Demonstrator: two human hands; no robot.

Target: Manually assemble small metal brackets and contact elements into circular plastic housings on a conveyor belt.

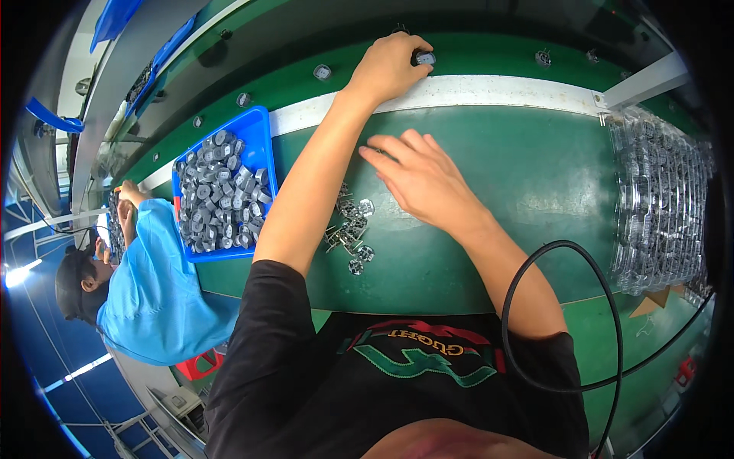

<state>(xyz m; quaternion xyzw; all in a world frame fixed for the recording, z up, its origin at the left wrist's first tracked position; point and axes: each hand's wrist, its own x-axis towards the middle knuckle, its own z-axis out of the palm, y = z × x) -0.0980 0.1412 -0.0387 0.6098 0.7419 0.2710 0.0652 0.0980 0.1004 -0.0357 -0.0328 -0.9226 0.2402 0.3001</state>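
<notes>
My left hand [391, 67] reaches over the far green belt, its thumb and fingers closed on a small round part [425, 58] with a pale grey face and a dark side. Another dark piece [400, 29] shows just beyond the knuckles. Over the green tabletop [527, 176], my right hand [419, 177] is held palm down, fingers loosely spread and nothing visible in them. Beside it lies a loose heap of small shiny parts with metal pins [353, 228], partly covered by my left forearm.
A blue bin [264, 145] full of grey round plastic caps [222, 195] stands at left. Similar parts [322, 72] sit along the belt behind a white rail [497, 93]. Stacked clear plastic trays [661, 199] fill the right end. A black cable [618, 321] loops by my right arm. A co-worker in blue [157, 283] works at far left.
</notes>
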